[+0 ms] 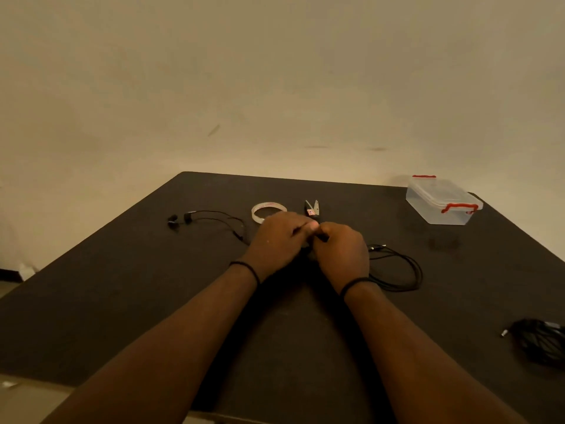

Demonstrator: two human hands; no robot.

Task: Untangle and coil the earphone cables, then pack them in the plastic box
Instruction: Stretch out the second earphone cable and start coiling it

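Note:
Both hands meet at the middle of the dark table (122, 301). My left hand (276, 240) and my right hand (341, 249) have curled fingers that pinch a black earphone cable between them. Its earbud end (179, 221) trails off to the left of my left hand. Loose loops of black cable (397, 267) lie just right of my right hand. Another bundle of black cable (538, 341) lies at the table's right edge. The clear plastic box (441, 200) with red clips stands closed at the far right corner.
A roll of clear tape (267, 211) and a pair of scissors (312, 208) lie just beyond my hands. A plain wall rises behind the table, and the floor shows at the left.

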